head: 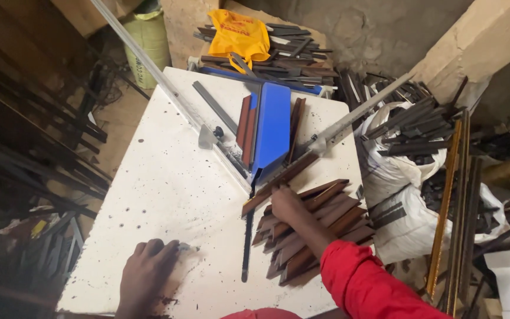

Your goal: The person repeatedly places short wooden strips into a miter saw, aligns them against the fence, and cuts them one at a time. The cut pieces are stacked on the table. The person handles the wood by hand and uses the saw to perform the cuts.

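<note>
My right hand, in a red sleeve, reaches forward and rests on a fanned pile of short brown metal strips lying on the white table. Its fingers close on one long brown strip that slants up toward a blue block. My left hand lies palm down near the table's front edge, fingers curled over a small grey scrap. A dark narrow bar lies between the two hands.
Two long grey metal rails form a V on the table. A yellow bag sits on stacked dark strips behind. At right, a white sack holds dark offcuts; long rods lean beside it.
</note>
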